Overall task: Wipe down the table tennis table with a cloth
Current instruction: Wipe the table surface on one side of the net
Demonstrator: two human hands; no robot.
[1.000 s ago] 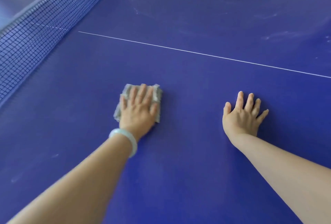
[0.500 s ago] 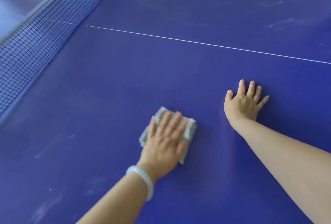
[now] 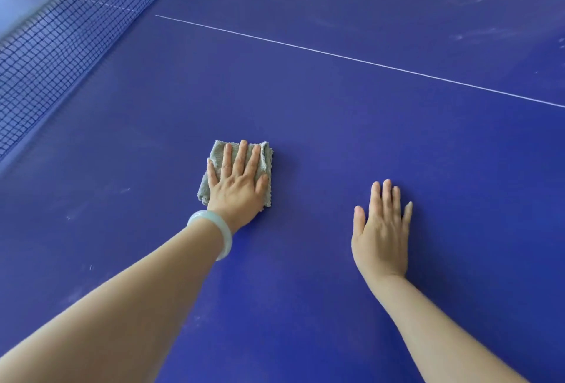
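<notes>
Grey cloth [image 3: 217, 154]: folded fluffy pad, which I judge soft and light; it lies flat on the blue table [image 3: 336, 138], at 10 o'clock from the right hand.
Left hand [image 3: 237, 187]: flat on the cloth, fingers straight and spread, pressing down rather than clenched round it.
Right hand [image 3: 380, 235]: released, palm down on bare table, holding nothing.
Handling: I expect an easy slide, though the cloth could bunch or slip out from under the palm; best pressed through its middle.
Containers: none that I can see.
Unwiped: pale smudges [image 3: 470, 32] at 1 o'clock beyond the white line [image 3: 367, 61]; net [image 3: 61, 31] at 10 o'clock.
</notes>
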